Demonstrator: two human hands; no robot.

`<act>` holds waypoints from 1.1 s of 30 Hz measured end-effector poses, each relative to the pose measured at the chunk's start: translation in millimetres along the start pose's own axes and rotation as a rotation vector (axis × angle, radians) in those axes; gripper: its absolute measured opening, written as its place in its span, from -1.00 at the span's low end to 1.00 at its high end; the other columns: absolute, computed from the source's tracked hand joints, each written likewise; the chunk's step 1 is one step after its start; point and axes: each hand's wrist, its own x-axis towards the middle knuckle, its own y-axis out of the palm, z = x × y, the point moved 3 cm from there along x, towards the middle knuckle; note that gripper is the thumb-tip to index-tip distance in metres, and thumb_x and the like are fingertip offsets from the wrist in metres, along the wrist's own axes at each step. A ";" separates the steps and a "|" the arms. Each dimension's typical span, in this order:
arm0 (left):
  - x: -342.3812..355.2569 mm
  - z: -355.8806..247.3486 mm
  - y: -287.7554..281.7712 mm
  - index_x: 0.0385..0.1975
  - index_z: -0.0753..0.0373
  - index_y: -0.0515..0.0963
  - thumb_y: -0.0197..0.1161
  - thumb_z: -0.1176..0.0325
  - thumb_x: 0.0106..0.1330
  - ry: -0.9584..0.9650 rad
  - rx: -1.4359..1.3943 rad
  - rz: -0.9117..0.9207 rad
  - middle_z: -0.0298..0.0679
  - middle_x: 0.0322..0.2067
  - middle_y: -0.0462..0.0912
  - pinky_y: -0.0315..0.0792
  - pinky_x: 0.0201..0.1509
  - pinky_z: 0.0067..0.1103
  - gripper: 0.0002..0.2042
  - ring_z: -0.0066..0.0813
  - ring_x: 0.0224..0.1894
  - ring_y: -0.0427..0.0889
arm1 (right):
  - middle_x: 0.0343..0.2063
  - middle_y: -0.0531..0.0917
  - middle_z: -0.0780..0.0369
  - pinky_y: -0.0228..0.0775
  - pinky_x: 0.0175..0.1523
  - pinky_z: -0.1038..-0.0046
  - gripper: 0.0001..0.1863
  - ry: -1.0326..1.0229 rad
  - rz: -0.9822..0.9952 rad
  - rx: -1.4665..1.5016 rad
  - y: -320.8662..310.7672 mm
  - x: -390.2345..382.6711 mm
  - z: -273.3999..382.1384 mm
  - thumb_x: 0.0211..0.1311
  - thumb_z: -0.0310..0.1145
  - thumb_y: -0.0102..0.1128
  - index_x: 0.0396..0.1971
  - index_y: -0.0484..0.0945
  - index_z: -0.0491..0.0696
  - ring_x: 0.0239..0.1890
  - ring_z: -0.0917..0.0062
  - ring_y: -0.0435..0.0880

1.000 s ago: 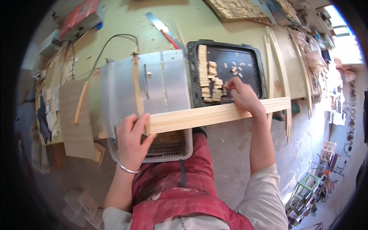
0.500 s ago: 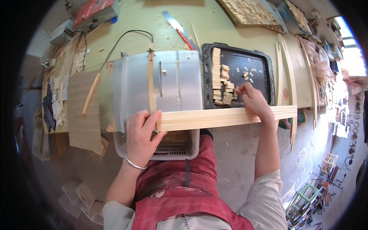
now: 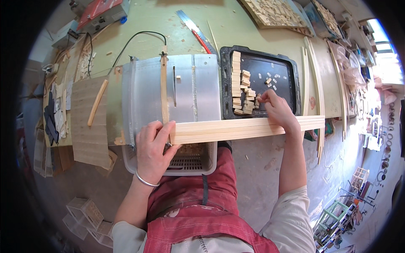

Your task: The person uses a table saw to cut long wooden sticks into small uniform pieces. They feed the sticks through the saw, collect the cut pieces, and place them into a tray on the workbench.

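Observation:
My left hand (image 3: 154, 149) grips the left end of several pale wooden strips (image 3: 219, 130), lying side by side across the front of a silver metal machine plate (image 3: 201, 92) with a wooden guide bar (image 3: 164, 92). My right hand (image 3: 274, 109) reaches over the strips into a black tray (image 3: 265, 67), its thumb and index finger pinched at a small wooden block (image 3: 258, 99) beside a cluster of stacked blocks (image 3: 236, 76). A few small pieces (image 3: 274, 87) lie scattered in the tray. A lone block (image 3: 179, 77) rests on the plate by the slot.
A ruler (image 3: 187, 23) and red pen (image 3: 201, 40) lie behind the plate. Cardboard (image 3: 88, 139) and a red-topped box (image 3: 103, 12) are at left. A board of blocks (image 3: 274, 10) and long strips (image 3: 314, 80) are at right. A plastic basket (image 3: 211, 164) sits below the plate.
The whole view has shifted a little since a second ago. My hands stay almost in place: the left on the strips, the right fingers at the blocks in the tray.

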 end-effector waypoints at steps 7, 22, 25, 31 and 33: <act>0.8 0.2 0.1 0.19 0.18 0.61 0.58 0.44 -0.04 -0.009 -0.004 0.005 -0.19 -0.02 0.50 0.38 0.15 -0.31 -0.35 -0.17 0.03 0.52 | -0.14 0.79 0.04 0.53 0.13 0.14 -0.76 -0.004 0.001 0.002 -1.1 -0.6 2.5 0.30 -0.50 -0.08 -0.11 0.51 -0.17 -0.04 0.02 0.74; 1.0 0.6 1.7 0.18 0.17 0.61 0.59 0.44 -0.05 0.001 0.008 -0.004 -0.19 -0.01 0.50 0.39 0.14 -0.32 -0.35 -0.17 0.02 0.52 | -0.29 0.78 -0.01 0.56 0.06 0.14 -0.79 0.043 -0.079 0.059 -13.0 -13.6 11.6 0.23 -0.51 -0.04 -0.24 0.57 -0.19 -0.15 0.02 0.76; 1.7 -0.1 0.8 0.17 0.17 0.61 0.59 0.44 -0.05 0.007 0.014 -0.006 -0.19 -0.01 0.50 0.39 0.14 -0.32 -0.35 -0.17 0.02 0.52 | -0.33 0.78 -0.01 0.55 0.05 0.14 -0.79 0.037 -0.063 0.025 -11.2 -16.1 12.9 0.21 -0.51 -0.03 -0.26 0.58 -0.20 -0.17 0.03 0.76; 1.4 0.6 0.8 0.19 0.17 0.60 0.58 0.43 -0.04 -0.001 0.016 0.012 -0.20 -0.01 0.48 0.38 0.15 -0.31 -0.35 -0.16 0.04 0.51 | -0.33 0.78 0.00 0.54 0.05 0.12 -0.79 0.027 -0.008 0.041 -8.3 -16.7 18.1 0.20 -0.51 -0.03 -0.28 0.59 -0.20 -0.18 0.02 0.76; 1.5 0.9 0.7 0.20 0.17 0.59 0.58 0.43 -0.03 0.000 0.017 0.017 -0.19 -0.01 0.48 0.38 0.16 -0.31 -0.34 -0.16 0.04 0.51 | -0.33 0.78 0.01 0.53 0.05 0.12 -0.79 0.030 -0.001 0.033 -6.9 -16.1 18.6 0.19 -0.51 -0.03 -0.29 0.60 -0.20 -0.17 0.02 0.76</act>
